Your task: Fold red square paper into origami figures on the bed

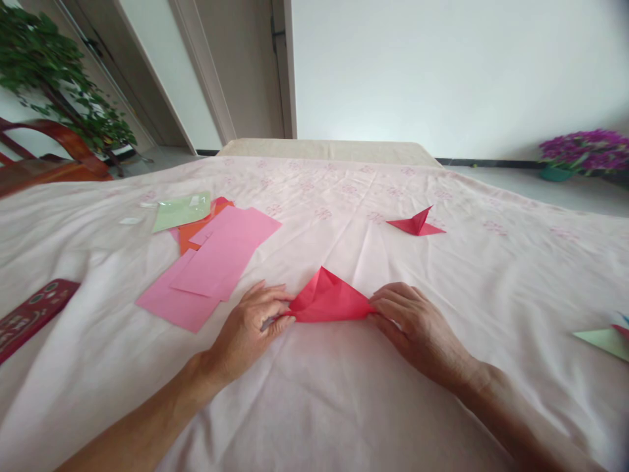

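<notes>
A red sheet of paper (334,298), folded into a rough triangle with its peak pointing away from me, lies on the cloth between my hands. My left hand (260,314) pinches its left corner between thumb and fingers. At the right corner, the thumb and fingers of my right hand (410,321) are closed on the paper. Farther off to the right rests a folded red paper piece (417,224) with one flap standing up.
Pink paper sheets (221,255) overlap an orange sheet (189,236) at the left, beside a pale green packet (181,211). A dark red box (37,314) lies at the left edge. Pale green paper (602,341) shows at the right edge. Everything rests on a wrinkled pink tablecloth (314,406).
</notes>
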`<state>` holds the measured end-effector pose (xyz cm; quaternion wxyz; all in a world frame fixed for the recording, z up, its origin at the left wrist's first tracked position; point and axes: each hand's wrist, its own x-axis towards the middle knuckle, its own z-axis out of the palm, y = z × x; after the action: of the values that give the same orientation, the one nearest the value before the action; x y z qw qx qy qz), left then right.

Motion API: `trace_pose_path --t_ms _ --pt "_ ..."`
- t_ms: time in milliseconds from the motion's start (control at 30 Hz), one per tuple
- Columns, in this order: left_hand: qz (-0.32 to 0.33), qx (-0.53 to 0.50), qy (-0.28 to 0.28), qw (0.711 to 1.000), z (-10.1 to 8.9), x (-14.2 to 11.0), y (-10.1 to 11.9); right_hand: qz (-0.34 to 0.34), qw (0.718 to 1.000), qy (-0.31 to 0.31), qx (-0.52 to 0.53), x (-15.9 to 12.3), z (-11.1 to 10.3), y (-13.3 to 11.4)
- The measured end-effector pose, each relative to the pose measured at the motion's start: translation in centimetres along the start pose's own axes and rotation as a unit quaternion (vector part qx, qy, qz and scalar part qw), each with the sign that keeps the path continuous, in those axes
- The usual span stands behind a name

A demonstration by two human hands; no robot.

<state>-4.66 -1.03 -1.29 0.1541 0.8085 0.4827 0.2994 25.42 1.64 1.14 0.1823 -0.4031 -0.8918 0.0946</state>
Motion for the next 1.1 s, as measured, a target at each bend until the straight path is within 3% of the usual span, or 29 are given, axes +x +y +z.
trace_pose_path --t_ms 167,500,600,667,767,833,933,1100 --pt "-0.058 0.03 0.006 0.998 -0.2 0.1 0.5 0.052 0.999 -0.013 0.0 1.0 0.5 0.2" --pt "-0.064 0.121 0.023 0.99 -0.3 -0.2 1.2 0.094 0.994 0.042 -0.029 1.1 2.0 0.5" --pt "-0.05 0.162 0.057 0.984 -0.4 -0.1 1.7 0.105 0.992 0.051 -0.051 1.0 2.3 0.4" --pt "-0.002 0.18 0.063 0.982 -0.3 -0.1 2.0 0.102 0.99 0.053 -0.084 0.9 2.3 0.1" --pt "0.109 0.193 0.003 0.975 0.0 -0.1 2.3 0.054 0.985 0.069 -0.151 0.9 2.1 -0.9" --pt "0.155 0.201 -0.035 0.967 0.2 -0.3 2.3 -0.028 0.984 0.053 -0.169 1.0 1.9 -1.5" --pt "0.171 0.213 -0.054 0.961 0.2 -1.0 2.1 -0.131 0.978 -0.002 -0.159 0.9 1.6 -2.2" --pt "0.143 0.235 -0.054 0.96 -1.2 -3.5 0.9 -0.134 0.978 -0.014 -0.159 -0.6 0.6 -1.2"
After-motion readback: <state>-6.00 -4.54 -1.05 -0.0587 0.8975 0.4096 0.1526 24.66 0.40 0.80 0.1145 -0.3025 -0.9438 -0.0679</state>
